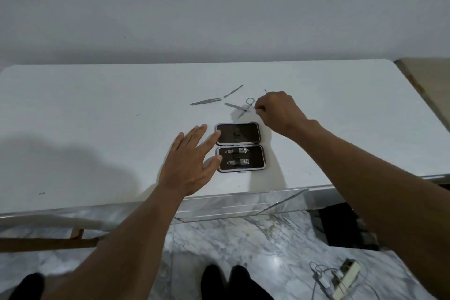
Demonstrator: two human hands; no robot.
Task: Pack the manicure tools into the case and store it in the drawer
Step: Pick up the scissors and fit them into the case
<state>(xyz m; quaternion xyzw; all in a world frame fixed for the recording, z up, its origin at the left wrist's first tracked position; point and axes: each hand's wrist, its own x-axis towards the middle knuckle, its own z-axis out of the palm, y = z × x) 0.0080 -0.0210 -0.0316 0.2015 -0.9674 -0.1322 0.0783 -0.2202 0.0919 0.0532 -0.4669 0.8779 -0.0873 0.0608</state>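
A small black manicure case (239, 146) lies open on the white table (97, 117). Two nail clippers (237, 156) sit strapped in its near half; the far half is bare. My left hand (192, 161) rests flat, fingers spread, with its fingertips touching the case's left edge. Beyond the case my right hand (277, 109) pinches a thin metal tool (258, 110) beside small scissors (246, 107). Tweezers (205, 101), another slim tool (233, 91) and a file (234, 105) lie loose on the table. A tiny metal piece (265, 90) shows behind my right hand.
The table's mirrored front with the drawer (243, 204) is below the case. A wooden chair (48, 236) stands at the lower left. A power strip with cables (341, 277) lies on the marble floor. A wall (219, 7) runs right behind the table.
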